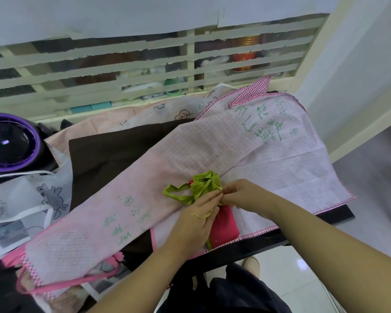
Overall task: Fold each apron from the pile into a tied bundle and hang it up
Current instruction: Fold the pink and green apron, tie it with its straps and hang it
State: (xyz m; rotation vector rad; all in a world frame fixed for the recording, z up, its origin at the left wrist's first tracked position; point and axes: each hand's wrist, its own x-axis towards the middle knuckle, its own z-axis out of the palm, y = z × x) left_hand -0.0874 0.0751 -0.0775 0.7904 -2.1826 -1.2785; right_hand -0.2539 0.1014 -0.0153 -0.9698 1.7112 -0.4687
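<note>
Item: apron bundle [226,225], tying in progress, not yet hung. Risks: the knot looks unfinished, so any slack in the green ties [178,193] would likely let the gathered top spring open and the fold unroll. A thin green strand lies looped across the left hand's fingers and could snag or be drawn into the knot. The bundle rests on a loose pink checked apron [190,150], which may be caught in the tie or dragged along when the bundle is lifted. It also sits close to the near edge of the worktop [264,242], where a tug toward the person could slide it off. Hands: left hand [196,219] lies on the bundle with fingers curled about the green tie; right hand [244,195] pinches the tie end at its fingertips, which touch those of the left hand. Appearance: compact fold of deep pink-red cloth, flat and roughly rectangular, crowned by a crumpled knot of lime-green fabric, with a loop of green tie trailing leftward. Material thin, limp, easily creased. Adjacent: white printed apron [43,195] and purple-rimmed dome [9,141], well apart at left.
</note>
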